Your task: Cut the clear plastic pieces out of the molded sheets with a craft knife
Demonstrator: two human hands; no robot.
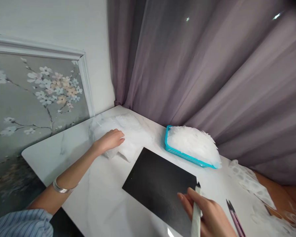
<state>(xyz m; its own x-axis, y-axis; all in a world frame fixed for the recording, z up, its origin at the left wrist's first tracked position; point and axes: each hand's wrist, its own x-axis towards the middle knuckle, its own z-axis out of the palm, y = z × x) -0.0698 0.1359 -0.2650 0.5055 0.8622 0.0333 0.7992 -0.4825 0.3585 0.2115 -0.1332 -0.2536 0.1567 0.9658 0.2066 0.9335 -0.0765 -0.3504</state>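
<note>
My left hand (110, 141) reaches across the white marble table (74, 154) and rests, fingers curled, on a pile of thin white sheets (128, 131) near the far corner. Whether it grips a sheet is hidden. My right hand (207, 214) sits at the near right, wrapped round a white pen-like tool (196, 214) with a dark tip, held upright over the corner of a black mat (160, 187).
A turquoise basket (185, 154) heaped with white scraps stands behind the mat. Purple-handled tweezers (234, 217) lie right of my hand. Cut-out white sheets (251, 184) hang over the right edge. Purple curtain behind, floral wall panel at left.
</note>
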